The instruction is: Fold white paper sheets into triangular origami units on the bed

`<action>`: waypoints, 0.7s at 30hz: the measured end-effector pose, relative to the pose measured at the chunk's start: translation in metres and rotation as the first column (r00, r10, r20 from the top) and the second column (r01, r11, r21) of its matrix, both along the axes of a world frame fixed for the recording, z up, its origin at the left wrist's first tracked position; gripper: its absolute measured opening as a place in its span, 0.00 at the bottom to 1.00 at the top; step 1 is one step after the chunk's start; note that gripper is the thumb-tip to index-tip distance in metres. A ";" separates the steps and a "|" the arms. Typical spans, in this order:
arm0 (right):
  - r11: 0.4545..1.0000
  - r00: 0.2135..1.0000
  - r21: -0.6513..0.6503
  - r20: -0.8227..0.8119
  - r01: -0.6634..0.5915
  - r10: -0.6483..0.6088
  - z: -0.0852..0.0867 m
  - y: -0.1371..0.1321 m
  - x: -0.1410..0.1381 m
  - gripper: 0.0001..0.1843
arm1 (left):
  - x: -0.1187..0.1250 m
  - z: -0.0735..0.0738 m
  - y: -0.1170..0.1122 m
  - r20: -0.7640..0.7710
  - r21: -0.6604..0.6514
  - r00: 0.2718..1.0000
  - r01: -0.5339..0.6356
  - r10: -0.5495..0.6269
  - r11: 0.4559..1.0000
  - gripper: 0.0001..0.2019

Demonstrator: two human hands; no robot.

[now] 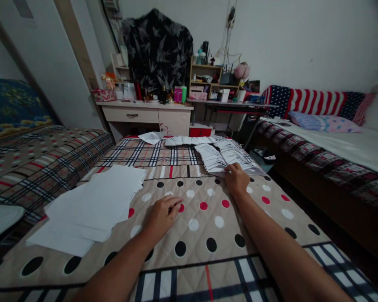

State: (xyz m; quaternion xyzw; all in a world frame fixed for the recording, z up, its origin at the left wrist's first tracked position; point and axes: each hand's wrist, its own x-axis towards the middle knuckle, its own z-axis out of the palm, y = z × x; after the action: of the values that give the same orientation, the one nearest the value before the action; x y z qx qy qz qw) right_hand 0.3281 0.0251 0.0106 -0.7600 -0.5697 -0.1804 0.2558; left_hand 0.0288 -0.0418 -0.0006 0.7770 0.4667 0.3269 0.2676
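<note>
My left hand rests on the quilted, polka-dotted bed cover, fingers curled round a thin dark pen-like object that I cannot make out well. To its left lies a loose stack of blank white sheets. My right hand reaches forward, fingers pressed flat down on the near end of a fanned row of folded white papers. More folded papers run along the far edge of the bed, and a single folded sheet lies beside them.
Beyond the bed stands a cluttered dresser and a desk with shelves. A second bed with a striped pillow stands at the right, across a narrow floor gap. A plaid-covered bed adjoins on the left.
</note>
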 end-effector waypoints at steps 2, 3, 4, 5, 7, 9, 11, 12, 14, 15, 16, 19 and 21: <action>1.000 1.000 -0.018 -0.001 0.011 -0.011 -0.001 0.007 -0.003 0.12 | -0.001 -0.001 0.000 -0.008 0.000 1.000 0.013 -0.013 1.000 0.14; 1.000 1.000 -0.027 -0.001 0.010 -0.010 -0.001 0.010 -0.005 0.13 | -0.001 -0.002 0.001 -0.011 -0.002 1.000 0.018 -0.018 1.000 0.13; 0.999 1.000 -0.036 -0.002 0.010 -0.010 -0.001 0.011 -0.008 0.13 | -0.001 -0.002 0.001 -0.013 -0.005 1.000 0.022 -0.022 1.000 0.13; 0.999 1.000 -0.042 -0.005 0.014 -0.014 -0.001 0.010 -0.010 0.14 | -0.001 -0.003 0.002 -0.012 -0.008 1.000 0.026 -0.026 1.000 0.13; 0.998 0.999 -0.044 -0.020 0.046 -0.047 -0.002 0.007 -0.015 0.15 | -0.002 -0.004 0.002 -0.006 -0.012 0.999 0.033 -0.034 0.999 0.13; 0.997 0.997 -0.035 -0.037 0.072 -0.073 -0.003 -0.001 -0.020 0.13 | -0.002 -0.004 0.002 -0.003 -0.016 0.999 0.039 -0.040 0.999 0.13; 0.999 0.999 -0.033 -0.034 0.040 -0.041 -0.004 -0.008 -0.024 0.10 | -0.002 -0.003 0.002 -0.003 -0.017 0.999 0.048 -0.048 0.999 0.13; 0.999 1.000 -0.042 -0.028 0.010 -0.012 -0.004 -0.011 -0.026 0.09 | -0.002 -0.003 0.002 -0.002 -0.017 0.999 0.051 -0.051 0.999 0.13; 0.996 0.999 -0.068 -0.017 -0.050 0.049 -0.005 -0.015 -0.029 0.10 | -0.002 -0.002 0.002 0.001 -0.019 0.999 0.053 -0.053 0.998 0.13; 0.994 0.997 -0.081 -0.015 -0.072 0.071 -0.005 -0.015 -0.030 0.11 | -0.002 -0.002 0.002 0.004 -0.021 0.999 0.053 -0.053 0.998 0.13; 0.991 0.996 -0.099 -0.012 -0.094 0.093 -0.006 -0.015 -0.030 0.13 | -0.002 -0.002 0.002 0.007 -0.024 0.999 0.053 -0.053 0.998 0.13; 0.971 0.987 -0.182 0.014 -0.156 0.161 -0.010 -0.011 -0.032 0.17 | -0.002 -0.003 0.002 0.015 -0.037 0.998 0.055 -0.055 0.998 0.12; 0.954 0.979 -0.237 0.048 -0.184 0.200 -0.014 -0.008 -0.034 0.22 | -0.002 -0.003 0.003 0.022 -0.038 0.999 0.051 -0.050 0.998 0.12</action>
State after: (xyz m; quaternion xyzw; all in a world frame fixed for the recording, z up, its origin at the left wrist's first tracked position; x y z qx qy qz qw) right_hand 0.2944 0.0173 -0.0038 -0.7187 -0.6667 -0.1140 0.1612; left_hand 0.0264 -0.0383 -0.0040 0.7797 0.4503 0.3193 0.2955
